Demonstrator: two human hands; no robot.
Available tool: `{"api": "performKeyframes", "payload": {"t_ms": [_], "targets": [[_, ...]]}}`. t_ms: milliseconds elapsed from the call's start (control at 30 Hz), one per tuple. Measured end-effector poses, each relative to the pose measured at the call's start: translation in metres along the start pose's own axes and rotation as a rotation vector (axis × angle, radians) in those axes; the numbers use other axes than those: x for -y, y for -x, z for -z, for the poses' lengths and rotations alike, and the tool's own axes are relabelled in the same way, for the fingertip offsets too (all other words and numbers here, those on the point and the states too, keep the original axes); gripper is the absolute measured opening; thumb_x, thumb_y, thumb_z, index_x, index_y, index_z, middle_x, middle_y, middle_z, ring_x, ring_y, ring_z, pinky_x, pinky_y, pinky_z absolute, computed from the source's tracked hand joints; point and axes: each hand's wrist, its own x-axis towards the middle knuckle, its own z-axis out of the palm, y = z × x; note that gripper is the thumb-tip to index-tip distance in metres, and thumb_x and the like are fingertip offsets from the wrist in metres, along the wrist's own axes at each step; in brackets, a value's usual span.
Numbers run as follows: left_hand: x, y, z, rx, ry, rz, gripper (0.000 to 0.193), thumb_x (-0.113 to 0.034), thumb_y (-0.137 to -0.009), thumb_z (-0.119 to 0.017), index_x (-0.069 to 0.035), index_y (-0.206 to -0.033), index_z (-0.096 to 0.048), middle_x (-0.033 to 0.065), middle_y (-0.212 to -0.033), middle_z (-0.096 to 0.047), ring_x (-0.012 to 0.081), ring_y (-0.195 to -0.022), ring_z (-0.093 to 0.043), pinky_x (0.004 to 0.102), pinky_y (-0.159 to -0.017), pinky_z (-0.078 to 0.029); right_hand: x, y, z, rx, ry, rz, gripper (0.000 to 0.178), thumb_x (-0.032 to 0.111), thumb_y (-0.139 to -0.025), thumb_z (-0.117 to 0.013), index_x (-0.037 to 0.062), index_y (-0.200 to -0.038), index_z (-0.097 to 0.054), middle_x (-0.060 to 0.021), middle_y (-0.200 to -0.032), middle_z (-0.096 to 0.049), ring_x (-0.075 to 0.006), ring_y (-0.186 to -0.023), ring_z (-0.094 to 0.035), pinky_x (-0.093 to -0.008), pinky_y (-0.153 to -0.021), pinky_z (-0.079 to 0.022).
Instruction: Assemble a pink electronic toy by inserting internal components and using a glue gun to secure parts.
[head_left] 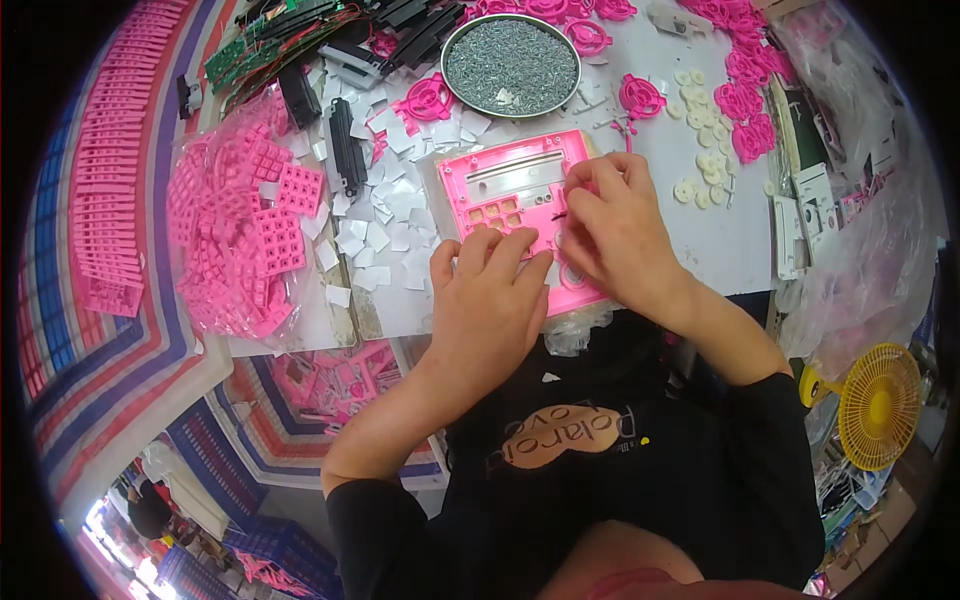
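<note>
A pink plastic casing (572, 150) lies on the table in front of me, with a clear window strip, a grid of square key holes and a round opening. My left hand (490, 300) rests on its lower left part, fingers apart and bent over the key holes, holding nothing visible. Over the casing's right side, my right hand (622, 225) is closed with the fingertips together. A small dark bit shows beside those fingertips, too small to name. The palm side of both hands is hidden.
Beyond the casing stands a round tray (510, 112) of small metal screws. Left are a bag of pink keypads (240, 230), white paper pieces (375, 235) and black plastic parts (345, 150). Right lie cream discs (705, 165) and pink rings (750, 135). A yellow fan (880, 405) stands lower right.
</note>
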Motion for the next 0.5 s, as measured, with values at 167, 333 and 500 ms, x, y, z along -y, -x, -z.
{"api": "performKeyframes", "payload": {"t_ms": [167, 333, 500], "targets": [[0.028, -0.035, 0.009, -0.132, 0.128, -0.053, 0.022, -0.014, -0.082, -0.070, -0.007, -0.103, -0.070, 0.0093, -0.110, -0.066, 0.0311, -0.104, -0.060, 0.0453, -0.091, -0.044, -0.002, 0.007, -0.008, 0.008, -0.035, -0.118, 0.017, 0.009, -0.069, -0.072, 0.0068, -0.083, -0.063, -0.0072, -0.110, -0.058, -0.0353, -0.106, -0.048, -0.0471, -0.086, -0.043], [0.080, -0.125, 0.010, -0.301, -0.023, -0.015, 0.016, -0.018, -0.087, -0.066, -0.006, -0.097, -0.072, 0.0112, -0.096, -0.069, 0.0313, -0.095, -0.065, 0.0442, -0.084, -0.050, 0.007, 0.000, 0.002, 0.069, 0.037, -0.095, 0.016, 0.011, -0.069, -0.072, 0.0074, -0.083, -0.064, -0.0067, -0.109, -0.058, -0.0336, -0.103, -0.050, -0.0449, -0.083, -0.042], [0.106, -0.181, -0.017, -0.177, -0.298, -0.090, 0.016, -0.023, -0.085, -0.068, -0.009, -0.092, -0.073, 0.0109, -0.087, -0.069, 0.0311, -0.089, -0.067, 0.0472, -0.081, -0.050, -0.002, 0.001, 0.006, 0.062, 0.065, 0.027, 0.017, 0.013, -0.072, -0.072, 0.0064, -0.085, -0.064, -0.0073, -0.108, -0.058, -0.0315, -0.099, -0.052, -0.0442, -0.079, -0.042]]}}
